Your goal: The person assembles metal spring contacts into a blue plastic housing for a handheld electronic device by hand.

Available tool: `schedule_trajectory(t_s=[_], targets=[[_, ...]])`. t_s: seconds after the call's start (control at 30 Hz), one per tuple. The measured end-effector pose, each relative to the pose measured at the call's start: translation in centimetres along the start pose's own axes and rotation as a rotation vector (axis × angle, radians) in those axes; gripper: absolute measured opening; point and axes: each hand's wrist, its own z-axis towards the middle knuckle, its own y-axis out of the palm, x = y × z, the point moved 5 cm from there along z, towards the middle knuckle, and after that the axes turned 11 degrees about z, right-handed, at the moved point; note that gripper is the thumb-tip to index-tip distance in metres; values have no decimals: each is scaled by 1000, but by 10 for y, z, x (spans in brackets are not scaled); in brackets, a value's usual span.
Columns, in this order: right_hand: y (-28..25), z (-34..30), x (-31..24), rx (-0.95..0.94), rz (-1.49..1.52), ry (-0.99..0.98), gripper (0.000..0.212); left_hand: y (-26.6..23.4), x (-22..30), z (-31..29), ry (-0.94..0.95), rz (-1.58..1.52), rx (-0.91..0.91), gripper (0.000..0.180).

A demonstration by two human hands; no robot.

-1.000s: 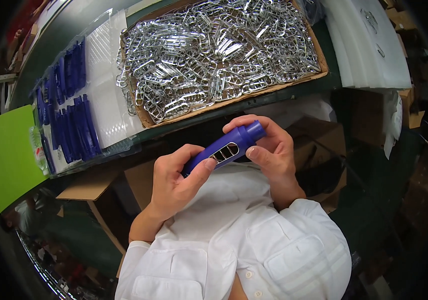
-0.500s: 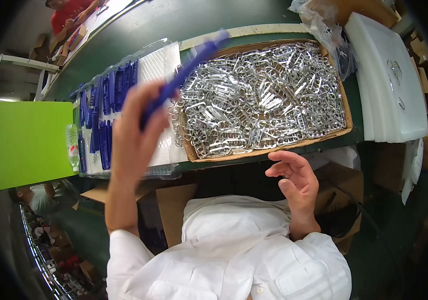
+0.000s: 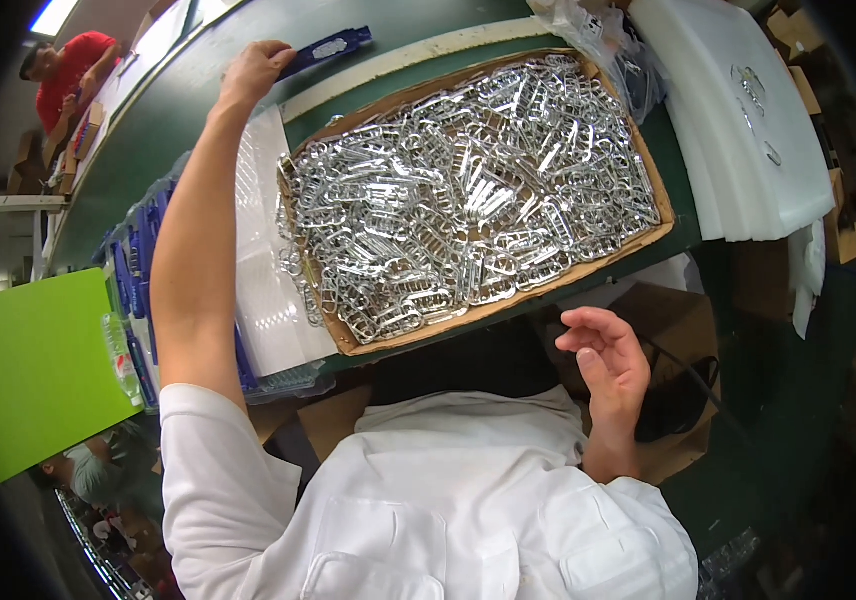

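Observation:
My left hand (image 3: 256, 72) reaches far out over the green table, closed on the near end of a long dark blue plastic part (image 3: 326, 52) with a pale silvery patch on it. That part points right, beyond the cardboard tray. My right hand (image 3: 610, 360) hovers in front of the tray's near edge, fingers curled loosely apart, holding nothing. Between the hands lies the shallow cardboard tray (image 3: 508, 292), heaped with shiny metal clip-like pieces (image 3: 468, 190). More blue plastic parts (image 3: 135, 270) lie in a clear plastic tray at left, partly hidden by my left forearm.
White ribbed sheets (image 3: 263, 240) lie left of the cardboard tray. A bottle (image 3: 120, 360) rests by a green board (image 3: 33, 365). White foam sheets (image 3: 748, 130) and a clear plastic bag (image 3: 603, 40) are at right. A person in red (image 3: 78, 80) works at far left.
My left hand has swung forward and away with the blue plastic part, from above the clear tray to the table's far side. My right hand stays nearly in place. The view has turned.

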Motion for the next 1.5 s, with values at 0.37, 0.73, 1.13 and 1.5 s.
schedule_trajectory(t_s=[0.37,0.73,1.13,1.5], targets=[[74,101,-35,-136,-920,-612,22,-182,64,-304,112,-48,402,18],[122,161,29,-446,-1445,-572,24,-115,14,-738,-1245,-512,427,23],[124,184,34,-322,-1485,-486,28,162,-87,-1088,-854,244,-1034,43],[111,195,45,-190,-1730,-311,35,241,-200,-1052,-1139,215,-1095,57]])
